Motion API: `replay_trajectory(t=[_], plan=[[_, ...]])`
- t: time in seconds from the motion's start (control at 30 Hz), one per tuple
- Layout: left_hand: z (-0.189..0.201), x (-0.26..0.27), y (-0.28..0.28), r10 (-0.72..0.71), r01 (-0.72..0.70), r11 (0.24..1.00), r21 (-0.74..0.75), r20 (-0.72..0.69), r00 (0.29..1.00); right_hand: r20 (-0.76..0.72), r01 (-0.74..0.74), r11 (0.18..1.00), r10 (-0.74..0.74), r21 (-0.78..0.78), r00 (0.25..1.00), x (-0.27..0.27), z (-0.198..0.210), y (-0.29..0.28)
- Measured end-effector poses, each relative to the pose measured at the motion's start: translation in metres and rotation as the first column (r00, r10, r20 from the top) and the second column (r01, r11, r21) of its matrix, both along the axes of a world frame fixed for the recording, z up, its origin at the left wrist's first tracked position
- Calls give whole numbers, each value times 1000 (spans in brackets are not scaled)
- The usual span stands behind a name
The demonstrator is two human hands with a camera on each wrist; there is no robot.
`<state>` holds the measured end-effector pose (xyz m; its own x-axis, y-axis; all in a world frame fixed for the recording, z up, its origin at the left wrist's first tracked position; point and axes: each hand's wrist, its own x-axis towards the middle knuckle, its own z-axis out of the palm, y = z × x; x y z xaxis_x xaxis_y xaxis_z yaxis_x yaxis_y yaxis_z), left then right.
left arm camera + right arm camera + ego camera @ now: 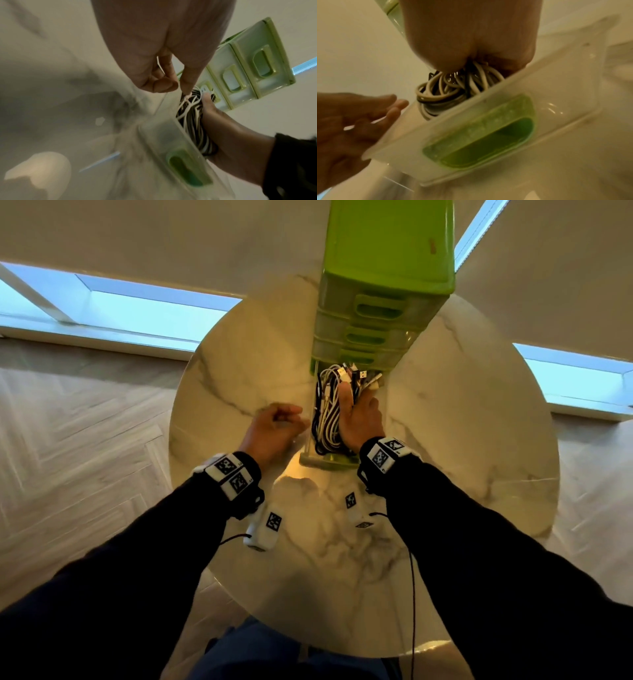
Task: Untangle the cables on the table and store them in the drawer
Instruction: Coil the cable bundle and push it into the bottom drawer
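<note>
The green drawer unit (387,251) stands at the far side of the table. Its lowest drawer (329,462) is pulled out towards me. A bundle of black and white cables (325,419) lies in the drawer, plugs at the far end. My right hand (359,416) is inside the drawer, with its thumb over the bundle and its fingers sunk into the cables (447,92). My left hand (277,422) hovers by the drawer's left wall, fingers curled. In the left wrist view its thumb and forefinger pinch a thin white cable (186,96) that runs into the bundle (190,119).
The round marble table (462,440) carries a small white tagged device (263,529) near my left wrist. Three upper drawers (373,313) of the unit are closed. Wooden floor surrounds the table.
</note>
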<state>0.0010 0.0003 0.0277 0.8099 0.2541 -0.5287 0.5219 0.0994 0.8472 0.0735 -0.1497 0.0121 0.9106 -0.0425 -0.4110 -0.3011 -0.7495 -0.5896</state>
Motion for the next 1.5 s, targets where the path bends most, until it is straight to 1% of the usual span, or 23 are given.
replay_trajectory(t=[0.03,0.1,0.13,0.27,0.33,0.43,0.5,0.57,0.63,0.7,0.77,0.8,0.87,0.93,1.03,1.07,1.13,1.2,1.23,1.3,1.37,1.43,1.5], plan=[[0,10,1,12,-14,998,54,43,999,10,-11,1000,11,1,1000,-1,-1,0],[3,31,0,-59,39,987,155,127,990,16,-26,999,26,29,1000,-1,-5,-4],[4,40,-2,-97,69,980,187,144,985,13,-34,999,33,41,999,-2,-8,-6],[6,69,-21,-224,160,923,349,152,963,-17,-29,996,31,84,999,0,-11,-10],[3,76,-31,-238,147,887,438,161,958,-25,-12,992,15,125,1000,0,-10,-10],[-3,84,-41,-267,155,843,515,151,952,-66,29,988,-19,154,998,2,-6,-12],[-3,88,-45,-297,188,823,536,124,947,-109,-2,991,16,131,994,3,1,-17],[-4,92,-47,-328,226,801,554,92,940,-136,-90,992,102,87,986,3,6,-22],[-4,96,-49,-357,261,779,571,62,932,-121,-166,986,168,24,978,0,11,-27],[-5,98,-49,-356,266,780,567,52,933,-57,-149,989,148,-1,987,-3,14,-27],[-5,99,-49,-352,265,783,563,50,935,69,-139,990,140,-12,988,-6,16,-29],[-6,99,-48,-353,268,783,561,46,935,139,-159,987,161,-21,977,-8,18,-30],[-6,99,-49,-368,287,771,568,30,929,232,-200,979,205,-47,951,-12,21,-32],[-6,99,-50,-397,311,752,582,23,918,253,-235,964,259,-121,932,-12,21,-31],[-5,99,-49,-442,341,744,575,40,896,194,-325,922,365,-211,910,-11,9,-25],[-5,99,-46,-474,363,726,583,42,880,167,-345,911,385,-226,908,-10,2,-25],[-5,97,-39,-563,420,659,624,39,826,111,-353,897,392,-264,913,-11,-3,-26],[-8,94,-28,-638,462,594,659,36,769,83,-369,868,417,-332,905,-14,1,-26],[-10,90,-23,-662,470,579,666,47,748,60,-379,855,425,-354,903,-16,7,-26],[-14,80,-14,-699,438,545,715,100,708,38,-399,824,450,-402,892,-16,9,-27],[-18,72,-7,-750,427,494,758,123,650,24,-423,782,486,-457,874,-15,13,-28],[-20,68,-3,-822,508,419,753,76,565,9,-442,757,509,-480,861,-14,10,-28],[-21,65,-3,-882,589,303,749,-14,472,1,-446,756,508,-480,861,-13,7,-26]])
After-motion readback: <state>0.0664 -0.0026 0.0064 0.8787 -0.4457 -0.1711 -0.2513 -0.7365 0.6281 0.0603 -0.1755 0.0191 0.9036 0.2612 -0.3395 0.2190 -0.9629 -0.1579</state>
